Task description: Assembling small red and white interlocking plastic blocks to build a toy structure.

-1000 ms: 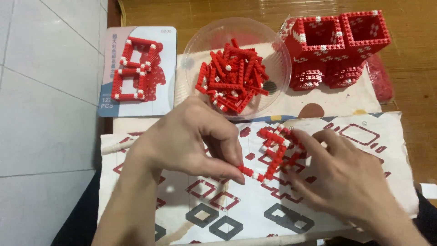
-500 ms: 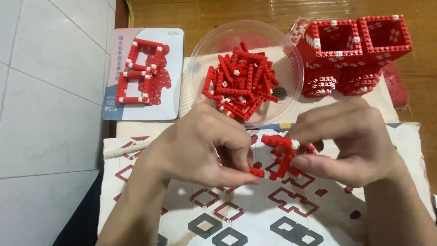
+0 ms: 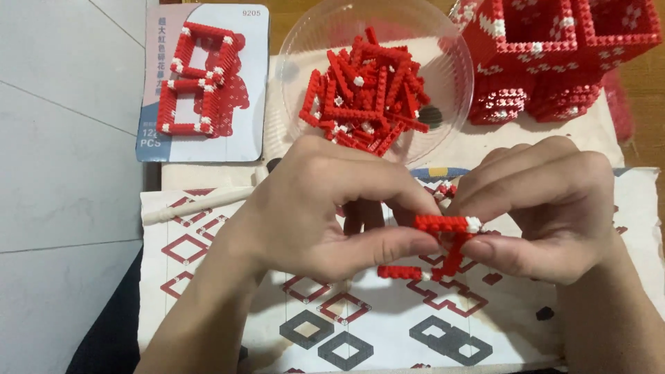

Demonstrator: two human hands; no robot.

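Both hands hold a small frame of red bricks (image 3: 443, 242) with white studs above a printed instruction sheet (image 3: 208, 277). My left hand (image 3: 325, 208) pinches its left side between thumb and fingers. My right hand (image 3: 547, 208) grips its right side, thumb underneath. Part of the frame is hidden behind my fingers. A clear round bowl (image 3: 305, 48) of several loose red bricks (image 3: 367, 97) stands just beyond my hands.
A card (image 3: 242, 104) at the upper left bears two red square frames (image 3: 197, 79). A tall red brick structure (image 3: 561, 48) of open boxes stands at the upper right. A white stick (image 3: 187, 208) lies on the sheet's left edge. Grey tiles lie at the left.
Both hands have lifted the red frame off the sheet and brought it together between their fingertips. The view has moved closer.
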